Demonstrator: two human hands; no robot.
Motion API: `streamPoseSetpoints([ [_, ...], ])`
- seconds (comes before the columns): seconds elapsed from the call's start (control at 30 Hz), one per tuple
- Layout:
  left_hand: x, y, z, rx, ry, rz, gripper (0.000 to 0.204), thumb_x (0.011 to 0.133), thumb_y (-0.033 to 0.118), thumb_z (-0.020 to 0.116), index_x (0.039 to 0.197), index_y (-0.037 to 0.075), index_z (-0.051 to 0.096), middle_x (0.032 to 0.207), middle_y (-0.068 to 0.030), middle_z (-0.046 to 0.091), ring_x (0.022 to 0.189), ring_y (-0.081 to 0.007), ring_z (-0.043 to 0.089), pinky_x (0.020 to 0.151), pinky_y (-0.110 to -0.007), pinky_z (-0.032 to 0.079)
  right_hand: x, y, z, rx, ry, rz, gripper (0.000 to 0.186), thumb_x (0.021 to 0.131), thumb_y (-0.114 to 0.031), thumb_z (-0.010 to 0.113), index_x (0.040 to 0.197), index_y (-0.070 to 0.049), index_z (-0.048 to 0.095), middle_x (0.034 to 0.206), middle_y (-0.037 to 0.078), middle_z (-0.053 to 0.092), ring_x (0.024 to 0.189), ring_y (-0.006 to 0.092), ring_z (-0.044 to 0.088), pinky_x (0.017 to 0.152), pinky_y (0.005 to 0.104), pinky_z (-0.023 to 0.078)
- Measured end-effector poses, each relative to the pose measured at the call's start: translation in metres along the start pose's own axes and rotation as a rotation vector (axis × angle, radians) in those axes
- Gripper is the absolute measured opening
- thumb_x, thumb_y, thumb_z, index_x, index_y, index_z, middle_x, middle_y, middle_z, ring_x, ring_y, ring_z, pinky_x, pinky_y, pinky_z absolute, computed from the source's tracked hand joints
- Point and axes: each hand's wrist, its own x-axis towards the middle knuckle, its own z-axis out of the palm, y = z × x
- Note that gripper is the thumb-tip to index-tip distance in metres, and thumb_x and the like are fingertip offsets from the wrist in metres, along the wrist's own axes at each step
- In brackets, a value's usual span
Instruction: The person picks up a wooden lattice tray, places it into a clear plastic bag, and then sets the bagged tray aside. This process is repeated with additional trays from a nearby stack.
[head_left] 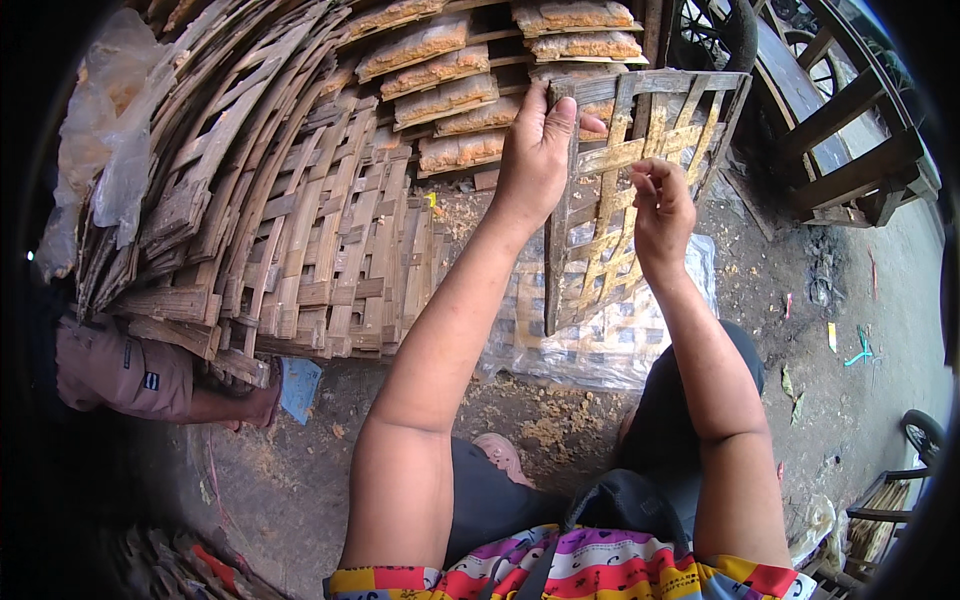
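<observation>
My left hand (540,155) is closed on the wooden side rail of a woven bamboo rack (610,155), near its upper corner. The rack is tilted up in front of me, its open lattice facing me. By the lattice's right part my right hand (664,205) has its fingers curled, thumb and forefinger close together; anything between them is too small to make out. Below the rack, a sheet of clear plastic (590,360) lies on the ground with a lattice pattern showing through it.
Stacked woven racks (300,240) lean at the left, with crumbly orange slabs (450,100) piled on racks behind. A person's leg (120,370) is at far left, near a blue scrap (298,388). A wooden cart (850,130) stands at upper right. Crumbs and litter dot the ground.
</observation>
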Motion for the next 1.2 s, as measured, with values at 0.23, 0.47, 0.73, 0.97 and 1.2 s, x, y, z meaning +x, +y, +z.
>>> streamPoseSetpoints([
  [0.23, 0.003, -0.01, -0.012, 0.057, 0.026, 0.004, 0.029, 0.105, 0.03, 0.043, 0.114, 0.003, 0.049, 0.09, -0.0049, 0.07, 0.071, -0.0093, 0.055, 0.072, -0.026, 0.046, 0.062, 0.124, -0.173, -1.245, 0.638, 0.494, 0.054, 0.089, -0.03, 0.066, 0.136, -0.008, 0.052, 0.116, 0.016, 0.067, 0.107, 0.0274, 0.064, 0.096, 0.0349, 0.046],
  [0.47, -0.001, -0.016, -0.044, 0.029, -0.012, 0.015, 0.024, 0.1, 0.016, 0.052, 0.12, 0.003, 0.049, 0.1, -0.0099, 0.07, 0.1, -0.0158, 0.064, 0.094, -0.033, 0.047, 0.021, 0.009, -0.083, 0.063, -0.158, 0.638, 0.024, 0.093, -0.009, 0.056, 0.115, -0.005, 0.064, 0.103, 0.007, 0.071, 0.09, 0.0108, 0.064, 0.077, 0.0264, 0.046],
  [0.73, 0.01, -0.013, -0.047, 0.184, -0.097, 0.016, 0.03, 0.097, 0.009, 0.055, 0.125, 0.001, 0.049, 0.099, -0.0104, 0.07, 0.095, -0.0162, 0.066, 0.089, -0.031, 0.05, -0.108, 0.018, 0.021, 0.088, -0.38, 0.496, 0.016, 0.087, -0.001, 0.063, 0.102, -0.006, 0.062, 0.095, 0.004, 0.07, 0.077, 0.0137, 0.065, 0.069, 0.0287, 0.052],
  [0.97, 0.009, -0.003, -0.047, 0.382, -0.084, -0.091, 0.037, 0.095, 0.013, 0.058, 0.128, -0.001, 0.047, 0.093, -0.0085, 0.072, 0.094, -0.0158, 0.066, 0.089, -0.032, 0.049, -0.114, 0.013, 0.045, 0.04, -0.339, 0.288, 0.021, 0.09, 0.007, 0.06, 0.108, -0.004, 0.059, 0.103, 0.004, 0.07, 0.09, 0.0102, 0.065, 0.08, 0.0252, 0.052],
  [1.2, 0.002, 0.003, -0.055, 0.514, -0.039, -0.115, 0.044, 0.095, 0.017, 0.059, 0.133, 0.0, 0.044, 0.093, -0.0065, 0.074, 0.098, -0.0169, 0.066, 0.095, -0.032, 0.045, -0.12, 0.013, 0.063, 0.002, -0.209, 0.22, 0.038, 0.086, 0.003, 0.064, 0.121, -0.011, 0.058, 0.1, 0.007, 0.073, 0.093, 0.0179, 0.071, 0.078, 0.0322, 0.054],
])
